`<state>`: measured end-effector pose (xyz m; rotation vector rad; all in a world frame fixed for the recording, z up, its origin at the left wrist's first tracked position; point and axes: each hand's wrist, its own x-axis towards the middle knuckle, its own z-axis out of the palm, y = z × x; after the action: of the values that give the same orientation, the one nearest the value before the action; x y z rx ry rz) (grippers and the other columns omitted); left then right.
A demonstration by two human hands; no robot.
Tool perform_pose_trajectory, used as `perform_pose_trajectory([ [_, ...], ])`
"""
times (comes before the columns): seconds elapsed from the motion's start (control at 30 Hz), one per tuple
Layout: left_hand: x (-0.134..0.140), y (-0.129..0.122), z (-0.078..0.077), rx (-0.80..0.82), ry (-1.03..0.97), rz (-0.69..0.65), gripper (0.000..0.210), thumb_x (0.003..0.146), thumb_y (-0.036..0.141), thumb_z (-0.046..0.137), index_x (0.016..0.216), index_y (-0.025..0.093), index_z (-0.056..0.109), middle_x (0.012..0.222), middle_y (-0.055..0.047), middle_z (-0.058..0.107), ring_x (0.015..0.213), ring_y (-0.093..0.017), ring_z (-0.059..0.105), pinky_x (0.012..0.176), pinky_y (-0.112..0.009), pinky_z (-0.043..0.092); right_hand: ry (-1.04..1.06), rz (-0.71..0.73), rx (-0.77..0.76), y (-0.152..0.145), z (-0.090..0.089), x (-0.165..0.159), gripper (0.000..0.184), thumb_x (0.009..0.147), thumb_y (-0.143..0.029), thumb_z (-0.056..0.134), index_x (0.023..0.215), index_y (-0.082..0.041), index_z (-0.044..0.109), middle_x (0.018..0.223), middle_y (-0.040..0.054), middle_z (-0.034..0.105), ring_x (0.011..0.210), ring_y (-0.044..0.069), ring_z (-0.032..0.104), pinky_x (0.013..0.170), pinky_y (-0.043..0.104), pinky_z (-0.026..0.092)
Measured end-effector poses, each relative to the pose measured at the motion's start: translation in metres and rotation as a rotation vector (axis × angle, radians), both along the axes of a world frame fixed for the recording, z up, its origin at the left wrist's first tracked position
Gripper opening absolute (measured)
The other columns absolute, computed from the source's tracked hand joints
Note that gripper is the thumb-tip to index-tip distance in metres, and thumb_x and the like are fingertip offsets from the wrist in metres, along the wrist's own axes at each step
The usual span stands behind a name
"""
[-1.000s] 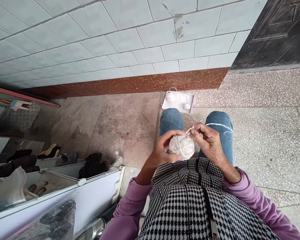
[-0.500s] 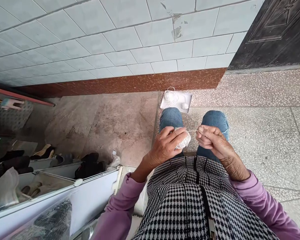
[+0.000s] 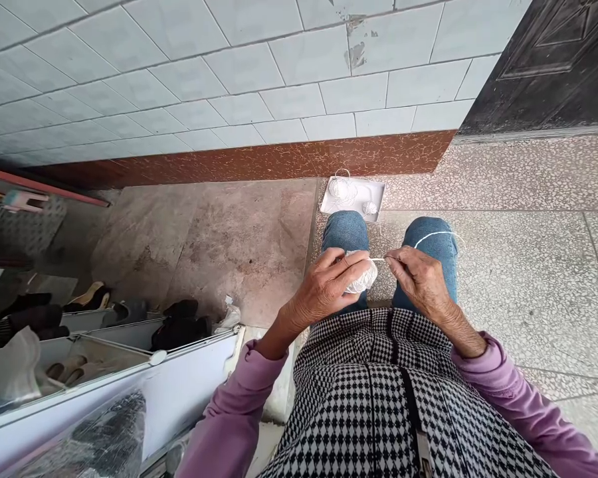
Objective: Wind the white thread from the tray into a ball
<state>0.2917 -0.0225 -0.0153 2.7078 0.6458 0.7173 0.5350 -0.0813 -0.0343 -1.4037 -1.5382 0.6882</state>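
Observation:
Over my left knee, my left hand (image 3: 331,281) wraps round a ball of white yarn (image 3: 363,277), its fingers lying across the top. A short strand (image 3: 377,259) runs taut from the ball to my right hand (image 3: 420,275). The right thumb and fingertips pinch that strand just beside the ball. Beyond the right hand, the loose yarn end (image 3: 436,234) arcs over my right knee. A white shallow tray (image 3: 359,195) on the floor ahead holds a loose white yarn skein (image 3: 342,190) and a smaller white ball (image 3: 369,208).
To the left stands an open white shoe rack (image 3: 189,372) with several shoes and plastic bags. A tiled wall (image 3: 259,73) with a brown skirting (image 3: 259,160) runs ahead. A dark door (image 3: 543,73) is at upper right. My jeans and checked apron (image 3: 349,398) lie below my hands.
My right hand has turned over, knuckles now up, and shifted slightly toward the ball. The loose yarn end has risen into an arc over the right knee. My left hand keeps its hold.

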Motion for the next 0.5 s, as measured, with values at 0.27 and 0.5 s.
perform_pose_trajectory([
  [0.27,0.011,0.005,-0.026,-0.215,-0.035,0.024,0.051,0.087,0.013,0.073,0.136,0.023,0.071,0.141,-0.010,0.074,0.117,-0.030,0.063,0.106,-0.049,0.055,1.054,0.185,-0.464,-0.004,-0.003,-0.015,0.059,0.093,-0.061,0.075,0.070,-0.026,0.034,0.062,-0.0107,0.018,0.051,0.008,0.009,0.040,0.023,0.012],
  [0.5,0.016,-0.003,-0.019,-0.611,-0.372,0.094,0.055,0.076,0.025,0.091,0.127,0.022,0.072,0.132,-0.013,0.078,0.117,-0.029,0.071,0.107,-0.048,0.053,0.975,0.162,-0.503,-0.006,-0.024,-0.005,0.042,0.089,-0.059,0.084,0.090,-0.020,0.069,0.054,-0.0129,0.025,0.046,0.006,0.012,0.041,0.023,0.010],
])
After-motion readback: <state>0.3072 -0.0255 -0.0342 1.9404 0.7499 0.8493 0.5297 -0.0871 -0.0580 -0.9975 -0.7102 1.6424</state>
